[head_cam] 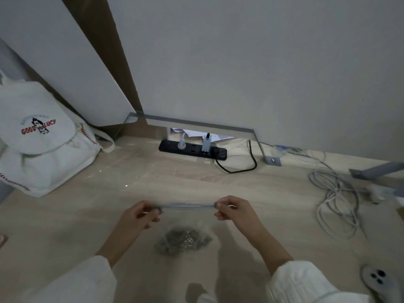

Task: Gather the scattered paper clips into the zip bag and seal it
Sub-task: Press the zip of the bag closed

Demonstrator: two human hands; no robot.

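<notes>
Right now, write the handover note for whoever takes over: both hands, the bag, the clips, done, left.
Left hand: pinches the left end of the top strip of the zip bag.
Right hand: pinches the right end.
Paper clips: heaped, apparently inside the clear bag's lower part, over the desk.
Done: gathering, as far as shows; tiny glints farther left on the desk are too small to name.
Left: press the strip shut along its length; whether it is sealed cannot be told.
</notes>
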